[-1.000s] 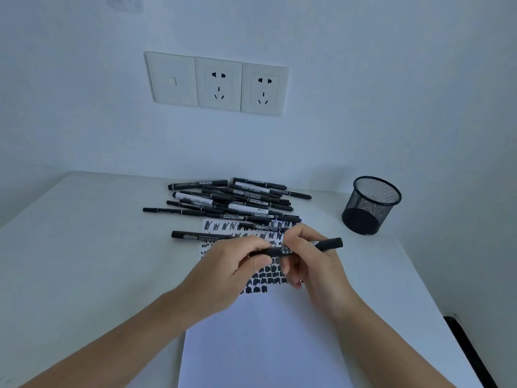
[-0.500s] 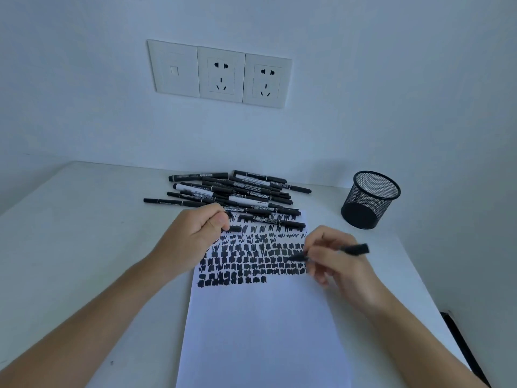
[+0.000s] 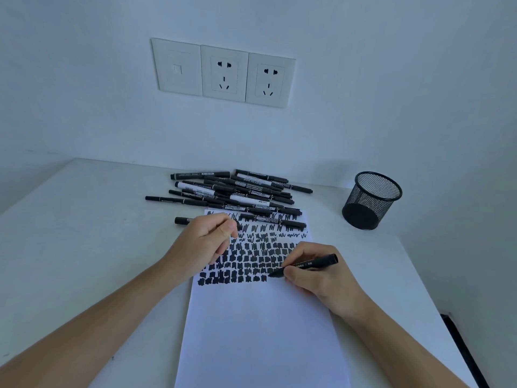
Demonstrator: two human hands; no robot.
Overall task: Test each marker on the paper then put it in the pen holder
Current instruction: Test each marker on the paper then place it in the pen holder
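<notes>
A white counter [image 3: 84, 247] meets a pale wall at its back edge. A long white paper [image 3: 260, 331] lies in the middle of the counter and runs from the front edge toward the back. Its top half is full of black marks [image 3: 246, 261]. On the wall above are three white socket plates [image 3: 223, 72] in a row.

A pile of markers [image 3: 237, 191] lies near the back edge, and it touches the top of the paper. One marker from the pile [image 3: 274, 221] lies across the paper's top. A black mesh pen holder [image 3: 372, 200] stands upright toward the back right corner, beside the paper and well apart from the pile.

The left hand [image 3: 204, 245] rests on the paper's top left part. Its fingers are curled in, and I cannot tell if it holds something. The right hand [image 3: 316, 278] pinches a black marker [image 3: 310, 263], with the tip down on the paper at the end of the last row of marks. One more marker [image 3: 183, 220] lies on the counter and sticks out from behind the left hand.
</notes>
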